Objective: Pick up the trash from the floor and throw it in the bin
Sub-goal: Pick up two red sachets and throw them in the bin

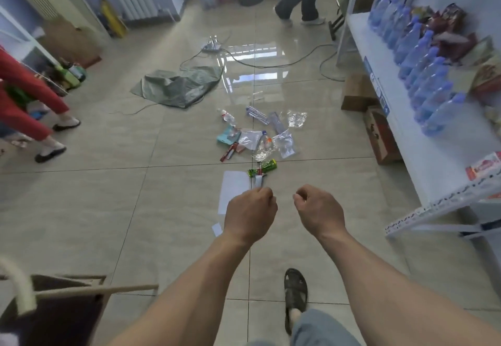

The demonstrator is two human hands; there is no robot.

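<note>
With both the left hand (250, 211) and right hand (317, 210) loosely curled and seemingly empty, the trash (254, 139) is being approached; stooping is needed next.

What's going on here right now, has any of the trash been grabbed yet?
A person stands over a scatter of clear plastic bottles, bags and wrappers on the beige tiled floor. Both arms reach toward it. The left hand seems to pinch a small white scrap, though that is hard to tell; the right hand is loosely curled and holds nothing. The dark bin sits at lower left. Most trash remains on the floor.
</note>
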